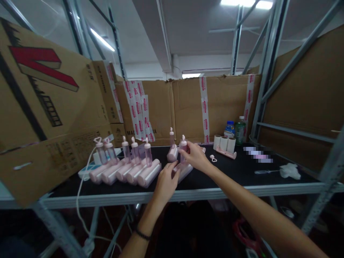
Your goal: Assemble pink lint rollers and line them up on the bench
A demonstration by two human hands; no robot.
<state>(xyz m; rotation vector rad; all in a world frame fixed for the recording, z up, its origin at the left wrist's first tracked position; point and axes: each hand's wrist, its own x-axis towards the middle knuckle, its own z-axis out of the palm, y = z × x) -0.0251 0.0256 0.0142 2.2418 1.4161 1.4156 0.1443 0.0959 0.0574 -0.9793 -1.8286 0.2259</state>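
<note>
Mid-frame, the right hand [195, 157] pinches the upright handle of a pink roller [186, 171], whose body lies just below it, touched by the left hand [166, 181], grip unclear.

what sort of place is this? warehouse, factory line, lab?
Probably a warehouse packing or assembly bench: steel racking, taped cardboard boxes walling the black worktop, and a row of identical pink rollers, with the right hand gripping one more roller.

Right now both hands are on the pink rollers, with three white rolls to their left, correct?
No. The head view shows the three white rolls right of the pink rollers, not left; the left hand and right hand are on them.
</note>
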